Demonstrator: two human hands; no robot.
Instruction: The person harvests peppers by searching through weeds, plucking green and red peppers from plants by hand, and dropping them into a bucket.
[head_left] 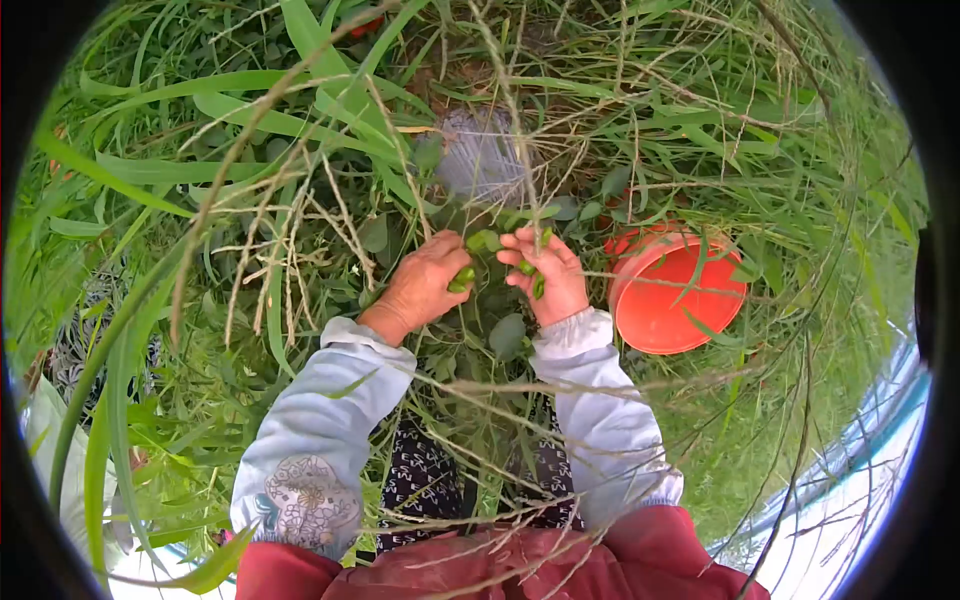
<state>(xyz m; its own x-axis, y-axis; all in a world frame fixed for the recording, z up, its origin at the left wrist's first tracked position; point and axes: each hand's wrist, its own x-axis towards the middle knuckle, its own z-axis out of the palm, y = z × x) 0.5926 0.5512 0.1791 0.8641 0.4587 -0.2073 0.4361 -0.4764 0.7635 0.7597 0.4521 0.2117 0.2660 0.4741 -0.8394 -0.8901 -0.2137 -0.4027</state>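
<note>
Both hands are among leafy plants and tall grass at the middle of the view. My left hand [428, 280] is closed, its fingers curled round small green pods [462, 279]. Across from it, my right hand [545, 272] has its fingers bent in, with more green pods [527, 268] between them. Another green pod [484, 241] shows in the gap between the two hands, by thin stems. The hands are apart from each other. Parts of the fingertips are hidden by pods and leaves.
An orange-red bucket [680, 293] lies tilted in the grass to the right, a few leaves over its mouth. Beyond the hands is a greyish patch [483, 155]. Dry grass stalks cross the view in front. A whitish sack [65, 470] is at the lower left.
</note>
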